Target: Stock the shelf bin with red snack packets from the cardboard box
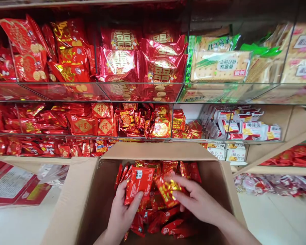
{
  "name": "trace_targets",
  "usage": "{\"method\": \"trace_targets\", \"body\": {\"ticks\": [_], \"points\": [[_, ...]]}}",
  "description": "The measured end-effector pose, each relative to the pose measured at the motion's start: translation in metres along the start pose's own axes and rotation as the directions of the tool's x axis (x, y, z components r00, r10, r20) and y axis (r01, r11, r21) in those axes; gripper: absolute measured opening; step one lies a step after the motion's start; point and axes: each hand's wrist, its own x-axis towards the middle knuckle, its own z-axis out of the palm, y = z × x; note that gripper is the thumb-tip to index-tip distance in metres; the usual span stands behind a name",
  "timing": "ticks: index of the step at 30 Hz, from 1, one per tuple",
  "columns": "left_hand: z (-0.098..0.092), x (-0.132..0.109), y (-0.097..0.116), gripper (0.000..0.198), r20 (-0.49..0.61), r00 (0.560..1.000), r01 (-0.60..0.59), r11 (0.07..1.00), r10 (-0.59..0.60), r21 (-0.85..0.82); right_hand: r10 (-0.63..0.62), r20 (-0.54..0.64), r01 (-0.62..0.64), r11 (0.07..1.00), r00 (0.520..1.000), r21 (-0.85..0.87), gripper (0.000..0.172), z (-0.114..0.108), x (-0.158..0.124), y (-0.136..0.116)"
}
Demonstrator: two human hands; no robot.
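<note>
Packet (139, 185) in my left hand (123, 209): red, printed side up, pinched between thumb and fingers, a small white label at its far edge. My right hand (193, 199) grips a gold packet (169, 193), red at its far end, thumb on its right side; it is a little blurred. The two are near each other, both over the open box (155, 151).

Below them a pile (165, 221) of red and gold packets lies in the box, some tilted on edge at the far left. The far flap folds out toward the shelf (285, 115).

On the shelf's low tier, red sachets (22, 148) run along the left, and white packs (236, 153) sit just right of the flap. The middle tier carries 福 packets (84, 125) left of centre and red-and-white packs (244, 126) on the right. On top, from left to right, are biscuit packets (30, 51), double-happiness packets (122, 64) and clear-wrapped crackers (219, 68).

On the left, beside the box, is a red carton (9, 183) with a white label, a clear bag (52, 173) next to it. More bags (265, 185) lie well to the right.
</note>
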Motion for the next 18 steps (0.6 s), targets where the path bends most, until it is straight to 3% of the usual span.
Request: {"method": "trace_targets", "body": {"ticks": [2,3,5,7,9,11,13,15,16,18], "points": [[-0.003,0.000,-0.004,0.031,0.049,0.968,-0.249,0.933,0.245,0.258,0.087,0.054,-0.086,0.996,0.995,-0.014,0.026,0.010,0.001,0.002],[-0.004,0.000,-0.005,0.032,0.129,0.918,-0.396,0.849,0.374,0.351,0.132,0.068,-0.136,0.989,0.989,0.058,0.029,0.015,0.002,0.003],[-0.004,0.000,-0.007,0.036,0.302,0.764,-0.642,0.624,0.571,0.445,0.201,0.112,-0.225,0.936,0.973,0.272,0.036,0.022,0.005,0.005],[-0.003,0.000,-0.008,0.039,0.418,0.632,-0.767,0.448,0.653,0.459,0.221,0.164,-0.270,0.869,0.961,0.415,0.034,0.025,0.008,0.006],[0.000,0.000,-0.009,0.040,0.463,0.595,-0.799,0.415,0.657,0.436,0.252,0.147,-0.291,0.839,0.957,0.459,0.026,0.025,0.010,0.007],[0.004,0.000,-0.011,0.038,0.466,0.624,-0.781,0.486,0.627,0.392,0.289,0.084,-0.295,0.844,0.954,0.449,0.018,0.023,0.010,0.007],[0.008,0.001,-0.015,0.034,0.379,0.743,-0.667,0.652,0.552,0.360,0.307,0.011,-0.286,0.875,0.952,0.390,0.014,0.018,0.010,0.006],[0.011,0.003,-0.022,0.032,0.264,0.900,-0.419,0.854,0.347,0.309,0.299,-0.044,-0.271,0.910,0.953,0.314,0.016,0.013,0.008,0.006],[0.012,0.003,-0.024,0.034,0.232,0.949,-0.275,0.923,0.215,0.270,0.288,-0.061,-0.259,0.921,0.956,0.291,0.019,0.011,0.008,0.006],[0.012,0.004,-0.028,0.042,0.258,0.966,-0.063,0.979,0.012,0.193,0.237,-0.049,-0.214,0.936,0.970,0.279,0.022,0.008,0.006,0.005]]}}
